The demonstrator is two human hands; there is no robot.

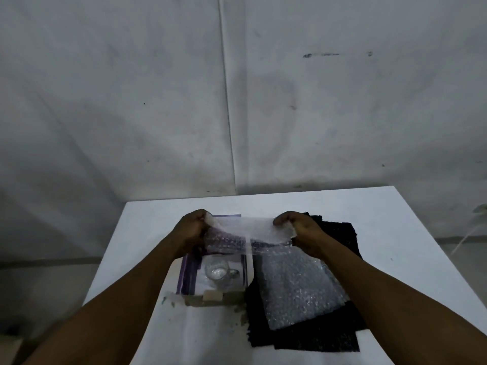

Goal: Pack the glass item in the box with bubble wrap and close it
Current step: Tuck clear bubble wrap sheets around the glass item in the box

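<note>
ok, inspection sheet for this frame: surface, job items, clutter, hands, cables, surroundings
Surface: white table, smudged near its front.
Job's things: open box with glass item inside; bubble wrap sheet stretched above it; second bubble wrap sheet on black cloth.
Clutter: small tan block at the box's front edge.
Grippers: left hand and right hand each grip one end of the stretched sheet.
Cables: nothing seen.
Surroundings: stained grey wall; pale object at the right edge, unclear.
</note>
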